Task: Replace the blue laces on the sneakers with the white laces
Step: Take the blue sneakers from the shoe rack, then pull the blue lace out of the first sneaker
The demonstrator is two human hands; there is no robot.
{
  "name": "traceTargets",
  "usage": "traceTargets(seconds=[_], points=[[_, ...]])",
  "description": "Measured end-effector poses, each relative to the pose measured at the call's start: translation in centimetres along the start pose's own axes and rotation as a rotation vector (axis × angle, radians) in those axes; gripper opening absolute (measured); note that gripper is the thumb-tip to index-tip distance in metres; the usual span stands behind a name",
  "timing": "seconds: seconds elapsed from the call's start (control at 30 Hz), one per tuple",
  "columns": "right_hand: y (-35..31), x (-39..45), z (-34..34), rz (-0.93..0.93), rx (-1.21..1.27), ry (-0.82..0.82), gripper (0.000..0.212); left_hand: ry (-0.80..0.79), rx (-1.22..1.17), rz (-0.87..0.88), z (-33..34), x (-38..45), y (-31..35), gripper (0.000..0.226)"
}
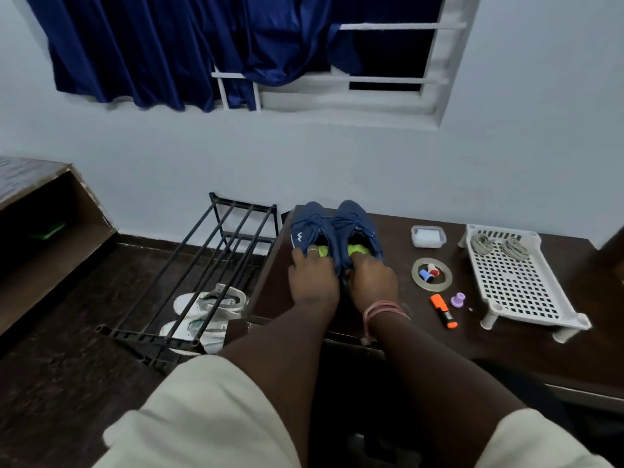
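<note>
Two blue sneakers stand side by side on the dark table, toes toward the wall: the left sneaker (309, 226) and the right sneaker (354, 224), both with blue laces and yellow-green insoles. My left hand (312, 278) grips the heel end of the left sneaker, fingers curled over its collar. My right hand (373, 282) grips the heel end of the right sneaker. Two bundles of pale laces (499, 246) lie on a white perforated rack (526, 298) at the right of the table.
A clear lidded box (428, 236), a tape roll (432, 275) with small spools inside, an orange highlighter (444, 311) and a purple knob (458, 299) lie between sneakers and rack. A black shoe rack (216, 265) with white sneakers (206, 309) under it stands left of the table.
</note>
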State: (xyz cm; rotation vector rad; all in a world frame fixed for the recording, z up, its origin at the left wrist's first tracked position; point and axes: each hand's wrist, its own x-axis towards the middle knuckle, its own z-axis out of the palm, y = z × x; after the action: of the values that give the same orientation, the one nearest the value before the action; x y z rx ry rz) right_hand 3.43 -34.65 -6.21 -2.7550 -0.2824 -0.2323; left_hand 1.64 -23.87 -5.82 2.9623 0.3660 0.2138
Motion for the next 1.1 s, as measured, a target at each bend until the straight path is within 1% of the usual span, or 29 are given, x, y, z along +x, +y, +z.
traceTargets(seconds=[0.23, 0.37, 0.43, 0.5, 0.6, 0.7, 0.73, 0.83, 0.87, 0.9, 0.93, 1.0, 1.03, 1.07, 1.1], points=[[3.1, -1.4, 2.1, 0.095, -0.019, -0.099, 0.02, -0.089, -0.001, 0.09, 4.1, -0.4, 0.9, 0.025], [3.4, -1.8, 3.1, 0.139, -0.012, -0.097, 0.024, -0.089, 0.023, 0.139, 5.4, -0.4, 0.4, 0.027], [3.5, -1.3, 2.8, 0.115, -0.027, -0.121, 0.026, -0.11, 0.038, 0.135, 5.2, 0.4, 0.4, 0.029], [3.5, -0.3, 2.2, 0.097, -0.037, -0.172, 0.025, -0.177, 0.078, 0.105, 4.5, 1.5, 0.5, 0.029], [3.4, 1.4, 0.9, 0.13, 0.037, -0.322, 0.013, -0.242, 0.154, 0.089, 4.0, 2.8, 0.3, 0.029], [3.3, 2.4, -0.7, 0.124, 0.062, -0.486, 0.028, -0.228, 0.2, 0.098, 3.9, 3.4, -0.1, 0.03], [3.3, 2.5, -1.3, 0.138, 0.092, -0.566, 0.032, -0.253, 0.21, 0.1, 3.7, 3.7, -0.1, 0.031], [3.8, 3.5, -3.2, 0.263, 0.329, -0.835, 0.041, -0.408, 0.218, 0.051, 2.9, 4.9, 0.3, 0.04], [4.3, 3.9, -3.8, 0.312, 0.44, -0.877, 0.042, -0.447, 0.196, 0.005, 2.5, 5.4, 0.5, 0.047], [5.0, 4.4, -4.4, 0.34, 0.543, -0.849, 0.038, -0.443, 0.166, -0.035, 1.9, 5.8, 0.8, 0.052], [5.8, 5.1, -4.7, 0.355, 0.615, -0.751, 0.033, -0.368, 0.132, -0.039, 1.5, 6.2, 1.2, 0.05], [7.7, 6.3, -4.6, 0.362, 0.627, -0.467, 0.027, -0.166, 0.013, 0.039, 1.5, 7.1, 2.1, 0.031], [8.4, 6.6, -4.2, 0.35, 0.581, -0.37, 0.027, -0.132, -0.094, 0.087, 1.5, 7.3, 2.7, 0.024], [8.8, 6.9, -3.7, 0.329, 0.511, -0.332, 0.029, -0.17, -0.229, 0.095, 1.8, 7.4, 3.2, 0.018], [9.0, 7.0, -3.1, 0.301, 0.434, -0.35, 0.031, -0.256, -0.354, 0.069, 2.1, 7.5, 3.7, 0.013]])
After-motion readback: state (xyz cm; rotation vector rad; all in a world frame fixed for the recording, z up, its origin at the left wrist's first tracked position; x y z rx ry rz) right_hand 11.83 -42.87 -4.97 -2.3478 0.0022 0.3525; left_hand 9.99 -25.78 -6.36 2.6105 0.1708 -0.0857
